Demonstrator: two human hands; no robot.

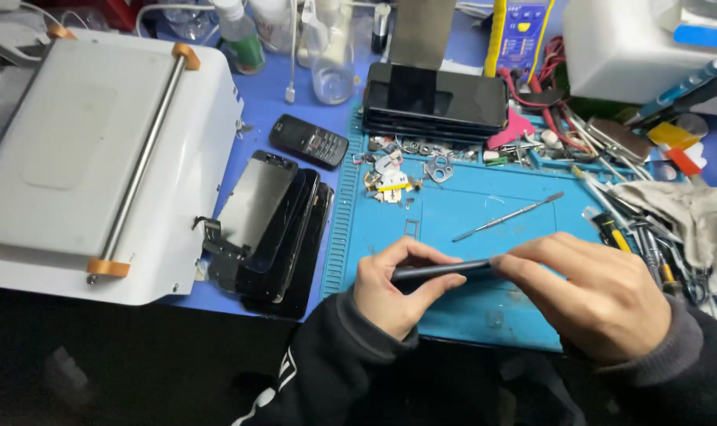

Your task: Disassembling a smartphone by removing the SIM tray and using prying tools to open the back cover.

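Both of my hands hold a thin dark phone (441,270) edge-on, low over the blue work mat (469,213). My left hand (394,288) pinches its left end between thumb and fingers. My right hand (595,296) wraps over its right end, hiding that part. A slim metal spudger (508,216) lies on the mat just beyond the phone. Small screws and metal brackets (409,170) are scattered at the mat's far left corner.
A white machine with a metal roller bar (98,158) fills the left. Beside it lies a fanned pile of dark phone screens (279,229) and a small keypad phone (309,141). Stacked phones (437,99) sit at the mat's back. Tools and a grey cloth (681,209) crowd the right.
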